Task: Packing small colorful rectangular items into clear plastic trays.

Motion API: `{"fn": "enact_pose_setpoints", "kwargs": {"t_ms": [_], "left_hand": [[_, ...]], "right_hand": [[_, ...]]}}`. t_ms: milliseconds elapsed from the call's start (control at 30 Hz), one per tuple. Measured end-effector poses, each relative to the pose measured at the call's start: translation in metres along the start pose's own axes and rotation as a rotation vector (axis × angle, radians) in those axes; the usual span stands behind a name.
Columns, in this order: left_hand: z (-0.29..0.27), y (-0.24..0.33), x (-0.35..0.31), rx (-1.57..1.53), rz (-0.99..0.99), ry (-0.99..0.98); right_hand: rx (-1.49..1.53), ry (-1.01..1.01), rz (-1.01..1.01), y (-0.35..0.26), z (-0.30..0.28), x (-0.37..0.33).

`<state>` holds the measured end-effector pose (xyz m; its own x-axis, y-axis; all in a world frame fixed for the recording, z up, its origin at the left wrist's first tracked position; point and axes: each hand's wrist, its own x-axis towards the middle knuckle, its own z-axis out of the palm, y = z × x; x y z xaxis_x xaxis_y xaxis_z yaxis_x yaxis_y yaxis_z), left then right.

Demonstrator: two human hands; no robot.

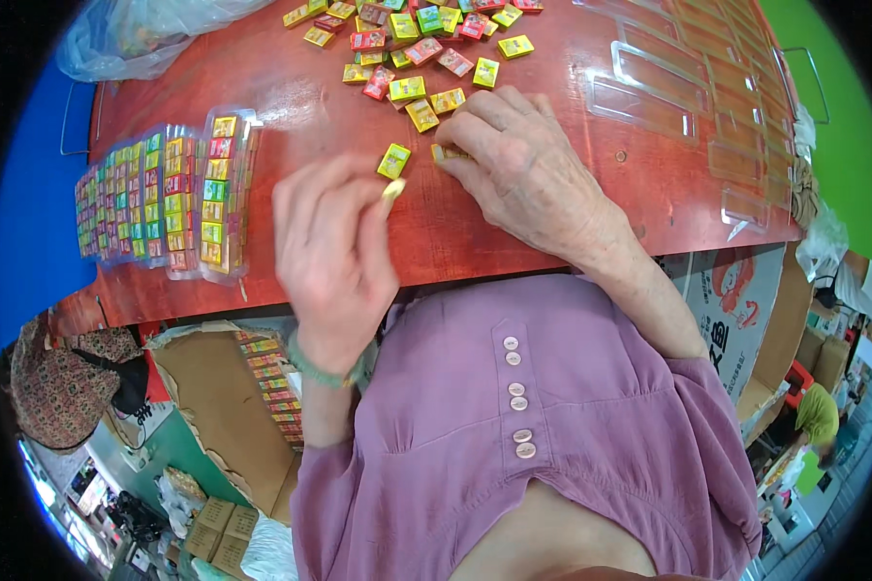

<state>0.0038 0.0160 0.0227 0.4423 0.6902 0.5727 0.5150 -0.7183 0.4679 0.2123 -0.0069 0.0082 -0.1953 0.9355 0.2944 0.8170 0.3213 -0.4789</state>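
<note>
Red table (513,208) w/ small colored boxes. Left hand (334,257) pinches one small box (393,189); right hand (513,160) curled, fingertips on another box (448,153).

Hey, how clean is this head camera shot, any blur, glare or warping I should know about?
Head view: the left hand is smeared by motion blur, while the right hand and the loose small colourful boxes stay sharp; soft glare whitens the red table near the empty clear trays; fisheye bends the table edge, and black corners ring the picture.
</note>
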Motion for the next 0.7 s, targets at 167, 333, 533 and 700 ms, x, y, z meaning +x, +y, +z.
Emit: {"fn": "enact_pose_setpoints", "kwargs": {"t_ms": [167,333,533,700], "left_hand": [[-0.066,0.014,-0.045,-0.024,-0.245,-0.31],[-0.094,0.009,-0.074,0.126,-0.462,-0.574],[-0.059,0.02,-0.026,-0.016,-0.209,-0.363],[-0.001,-0.003,0.005,0.049,-0.002,-0.268]], "right_hand": [[0.077,0.07,-0.016,0.008,-0.003,-0.004],[0.119,0.141,-0.052,0.013,-0.012,0.001],[0.097,-0.015,0.127,0.012,-0.034,-0.017],[-0.032,-0.03,0.119,0.012,-0.03,-0.017]]}}
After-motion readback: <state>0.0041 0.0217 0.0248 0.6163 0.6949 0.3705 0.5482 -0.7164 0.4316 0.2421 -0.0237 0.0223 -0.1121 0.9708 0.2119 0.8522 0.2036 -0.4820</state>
